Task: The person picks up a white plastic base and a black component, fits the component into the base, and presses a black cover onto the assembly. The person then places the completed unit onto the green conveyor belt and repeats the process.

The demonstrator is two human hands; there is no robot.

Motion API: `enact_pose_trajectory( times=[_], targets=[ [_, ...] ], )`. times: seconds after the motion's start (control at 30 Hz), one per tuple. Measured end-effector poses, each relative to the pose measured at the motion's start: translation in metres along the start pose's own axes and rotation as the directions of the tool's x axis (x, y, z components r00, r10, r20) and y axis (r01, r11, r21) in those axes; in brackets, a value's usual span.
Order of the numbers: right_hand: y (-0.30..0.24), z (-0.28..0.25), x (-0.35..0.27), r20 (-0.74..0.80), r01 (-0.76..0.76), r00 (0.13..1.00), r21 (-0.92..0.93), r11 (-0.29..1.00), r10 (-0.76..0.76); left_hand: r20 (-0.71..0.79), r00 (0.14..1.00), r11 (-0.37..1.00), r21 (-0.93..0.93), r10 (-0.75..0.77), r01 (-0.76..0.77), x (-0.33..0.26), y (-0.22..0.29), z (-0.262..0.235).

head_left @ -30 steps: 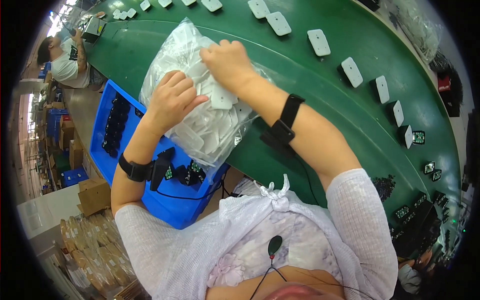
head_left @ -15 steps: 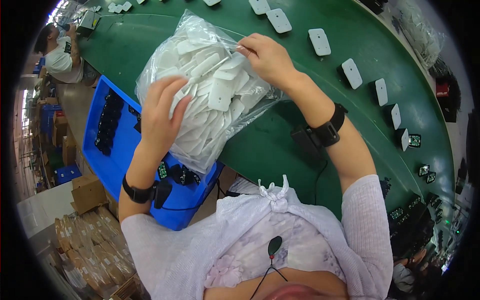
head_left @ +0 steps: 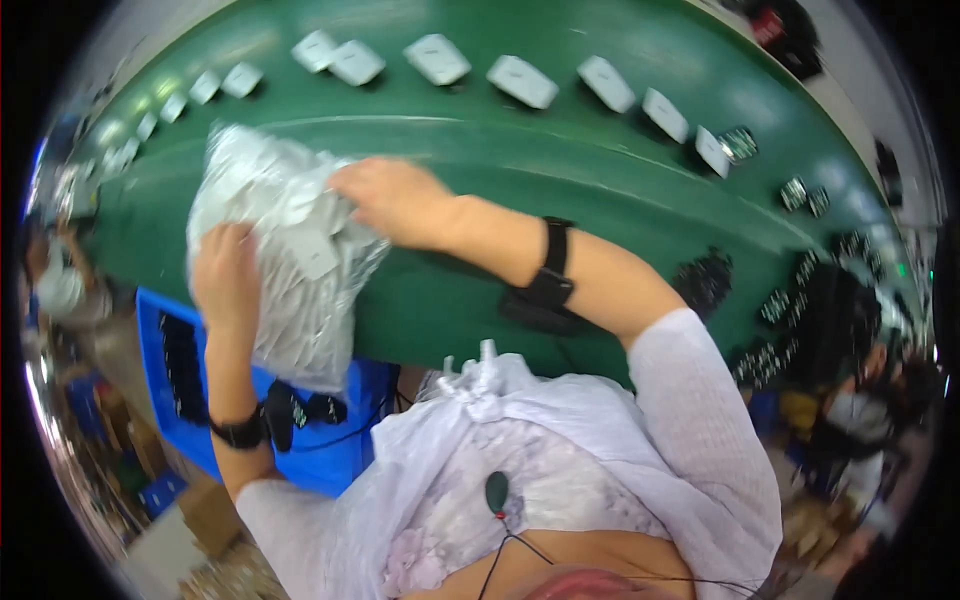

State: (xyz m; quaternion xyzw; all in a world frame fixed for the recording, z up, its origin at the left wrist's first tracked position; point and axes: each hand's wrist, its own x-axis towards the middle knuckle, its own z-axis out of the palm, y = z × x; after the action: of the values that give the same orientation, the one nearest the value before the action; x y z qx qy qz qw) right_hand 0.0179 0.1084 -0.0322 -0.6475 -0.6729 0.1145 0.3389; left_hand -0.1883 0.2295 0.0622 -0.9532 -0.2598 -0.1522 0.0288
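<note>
Green tabletop (head_left: 600, 190) carries a far row of white flat units (head_left: 520, 80); blue bin (head_left: 170, 380) sits near-left, below its edge. The clear bag of white parts (head_left: 290, 260) rests on the near-left edge, overhanging. Left hand (head_left: 225, 280) curled onto the bag's side, right hand (head_left: 395, 200) closed on its top. We'd support the overhang and grip film, not parts.
</note>
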Motion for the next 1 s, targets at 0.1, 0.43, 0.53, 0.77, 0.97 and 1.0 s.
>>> enact_pose_trajectory(
  times=[0.1,0.43,0.53,0.77,0.97,1.0],
  targets=[
    [0.003,0.011,-0.004,-0.077,-0.020,0.997,-0.031,0.999,0.018,-0.056,0.997,0.990,-0.133,-0.045,0.037,-0.005,0.024,-0.012],
    [-0.022,-0.084,-0.117,-0.319,-0.177,0.941,-0.191,0.965,0.109,0.459,0.875,0.472,-0.813,0.158,0.341,-0.032,0.159,0.002],
    [-0.014,-0.134,-0.192,-0.365,-0.326,0.905,-0.267,0.907,0.218,0.529,0.831,0.241,-0.840,0.170,0.486,-0.022,0.186,0.021],
    [0.024,-0.183,-0.338,-0.628,-0.880,0.455,-0.209,0.426,0.631,0.517,0.810,0.100,-0.854,0.276,0.511,-0.004,0.237,0.064],
    [0.027,-0.190,-0.346,-0.520,-0.833,0.539,-0.216,0.509,0.662,0.560,0.773,0.270,-0.827,0.298,0.494,0.011,0.278,0.084],
    [0.027,-0.189,-0.345,-0.522,-0.825,0.553,-0.233,0.515,0.650,0.584,0.753,0.328,-0.806,0.304,0.493,0.013,0.282,0.086]
  ],
)
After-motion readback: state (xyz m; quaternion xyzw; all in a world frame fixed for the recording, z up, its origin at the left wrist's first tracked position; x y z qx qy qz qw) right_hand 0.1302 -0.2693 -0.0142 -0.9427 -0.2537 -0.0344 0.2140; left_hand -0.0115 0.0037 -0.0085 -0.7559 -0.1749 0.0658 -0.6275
